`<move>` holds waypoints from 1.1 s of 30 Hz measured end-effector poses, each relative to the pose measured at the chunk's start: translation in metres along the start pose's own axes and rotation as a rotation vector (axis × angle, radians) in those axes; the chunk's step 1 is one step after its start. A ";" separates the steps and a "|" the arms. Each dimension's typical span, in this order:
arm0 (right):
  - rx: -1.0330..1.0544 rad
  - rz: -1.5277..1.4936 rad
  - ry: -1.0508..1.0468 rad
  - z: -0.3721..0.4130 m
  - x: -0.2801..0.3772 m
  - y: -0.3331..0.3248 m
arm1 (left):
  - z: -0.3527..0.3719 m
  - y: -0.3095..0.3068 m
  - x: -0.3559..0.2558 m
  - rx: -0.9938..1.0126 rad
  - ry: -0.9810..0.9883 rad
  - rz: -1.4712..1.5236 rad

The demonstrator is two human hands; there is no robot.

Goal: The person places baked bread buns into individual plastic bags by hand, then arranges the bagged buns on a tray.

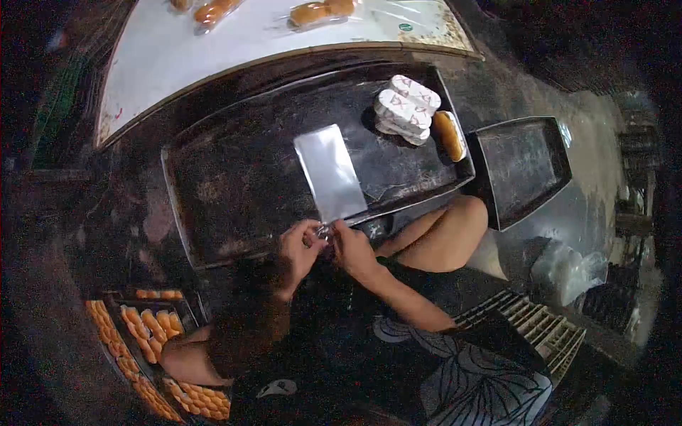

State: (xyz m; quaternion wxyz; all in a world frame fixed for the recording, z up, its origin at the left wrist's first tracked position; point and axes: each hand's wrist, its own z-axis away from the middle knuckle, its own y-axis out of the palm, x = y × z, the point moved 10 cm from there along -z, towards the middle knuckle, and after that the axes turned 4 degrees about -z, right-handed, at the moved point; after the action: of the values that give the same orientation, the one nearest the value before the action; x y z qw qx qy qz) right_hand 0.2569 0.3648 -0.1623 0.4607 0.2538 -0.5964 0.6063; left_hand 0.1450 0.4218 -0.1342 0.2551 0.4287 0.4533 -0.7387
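Close to the near rim of a large black tray, my left hand and my right hand are pinched together on a small crumpled piece of clear plastic. Its exact form cannot be made out. Just beyond my fingers, a stack of flat clear plastic bags lies in the tray. In its far right part sit stacked white oval pieces with reddish print. Right beside them a golden-brown bread roll rests with white along its side.
Beyond the tray is a white-topped table holding wrapped bread rolls. A smaller black tray stands right. Trays of bread rolls lie at lower left. A slatted crate and a clear plastic bag are at lower right.
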 end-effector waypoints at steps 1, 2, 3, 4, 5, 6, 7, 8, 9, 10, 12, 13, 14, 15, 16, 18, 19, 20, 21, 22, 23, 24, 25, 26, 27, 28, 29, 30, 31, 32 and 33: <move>0.041 0.025 -0.037 -0.001 0.003 0.000 | 0.000 0.005 -0.007 0.006 0.012 0.002; 0.086 0.052 -0.078 -0.002 0.007 0.000 | 0.001 -0.002 -0.019 -0.105 0.092 -0.057; 0.480 -0.333 0.625 0.015 -0.005 0.013 | 0.003 -0.009 -0.032 -0.225 0.172 -0.115; 0.477 -0.327 0.619 -0.001 -0.014 0.009 | 0.005 -0.003 -0.038 -0.231 0.178 -0.111; 0.420 -0.794 0.656 -0.014 -0.022 0.014 | 0.014 0.002 -0.047 -0.254 0.223 -0.051; 0.339 -1.263 0.677 -0.024 -0.015 0.013 | 0.021 0.005 -0.055 -0.271 0.262 0.009; 0.335 -1.264 0.690 -0.023 -0.014 0.018 | 0.019 0.016 -0.051 -0.189 0.184 -0.013; 0.186 -1.510 0.512 -0.040 0.014 0.010 | 0.014 0.023 -0.054 -0.187 0.180 -0.013; 0.040 -1.736 0.303 -0.056 0.034 -0.004 | 0.010 0.004 -0.045 -0.475 0.152 0.373; 0.054 -1.734 0.294 -0.053 0.038 0.003 | 0.015 -0.009 -0.022 -0.756 0.121 0.764; 0.462 -1.898 0.471 -0.021 0.059 0.047 | -0.004 0.000 0.035 -0.536 -0.096 1.316; 0.524 -1.593 0.400 -0.022 0.057 0.046 | -0.015 -0.003 0.050 -0.380 -0.114 1.412; 0.497 -0.832 0.382 -0.043 0.008 0.039 | -0.022 0.003 0.060 -0.214 -0.135 1.497; 0.307 -0.316 0.015 -0.084 0.014 -0.009 | -0.015 -0.015 0.056 -0.445 -0.169 1.504; -0.223 0.390 -0.374 -0.118 0.033 -0.074 | -0.017 -0.024 0.053 -0.448 -0.169 1.501; -0.471 0.913 -0.384 -0.178 0.024 -0.147 | -0.018 -0.043 0.046 -0.452 -0.123 1.541; -0.197 0.910 -0.229 -0.214 -0.030 -0.159 | -0.016 -0.044 0.030 -0.456 -0.215 1.618; -0.093 0.985 -0.285 -0.238 -0.070 -0.160 | -0.015 -0.047 0.028 -0.470 -0.206 1.617; 0.000 0.909 -0.247 -0.230 -0.061 -0.160 | -0.020 -0.047 0.022 -0.410 -0.194 1.723; 0.108 0.914 -0.206 -0.223 -0.064 -0.156 | -0.022 -0.047 0.017 -0.351 -0.188 1.830; 0.171 0.781 -0.284 -0.209 -0.058 -0.152 | -0.020 -0.048 0.012 -0.363 -0.198 1.909; 0.326 0.647 -0.115 -0.194 -0.062 -0.150 | -0.019 -0.050 0.013 -0.392 -0.197 1.909; 0.345 0.364 -0.176 -0.189 -0.086 -0.153 | -0.023 -0.050 0.007 -0.322 -0.171 1.980; 0.375 0.157 -0.027 -0.191 -0.135 -0.158 | -0.028 -0.048 0.000 -0.249 -0.144 2.051; 0.485 -0.536 0.332 -0.164 -0.144 -0.147 | -0.027 -0.046 -0.003 -0.278 -0.182 2.085; 0.573 -0.907 0.665 -0.130 -0.159 -0.133 | -0.028 -0.047 -0.004 -0.291 -0.181 2.081; 0.522 -0.919 0.661 -0.117 -0.157 -0.126 | -0.028 -0.045 -0.005 -0.278 -0.199 2.148; 0.472 -0.926 0.651 -0.107 -0.147 -0.116 | -0.029 -0.044 -0.009 -0.261 -0.210 2.218; 0.481 -0.924 0.647 -0.093 -0.131 -0.101 | -0.026 -0.047 -0.013 -0.309 -0.237 2.266; 0.409 -0.966 0.554 -0.081 -0.109 -0.089 | -0.025 -0.047 -0.015 -0.319 -0.232 2.266; 0.334 -1.013 0.466 -0.067 -0.084 -0.076 | -0.022 -0.047 -0.013 -0.371 -0.244 2.285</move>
State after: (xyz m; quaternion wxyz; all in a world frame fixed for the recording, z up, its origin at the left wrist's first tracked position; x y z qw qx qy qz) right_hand 0.3763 0.3969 -0.2075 0.7662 0.4365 -0.1800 0.4359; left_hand 0.1242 0.4627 -0.1061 0.8733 0.4699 -0.1233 -0.0373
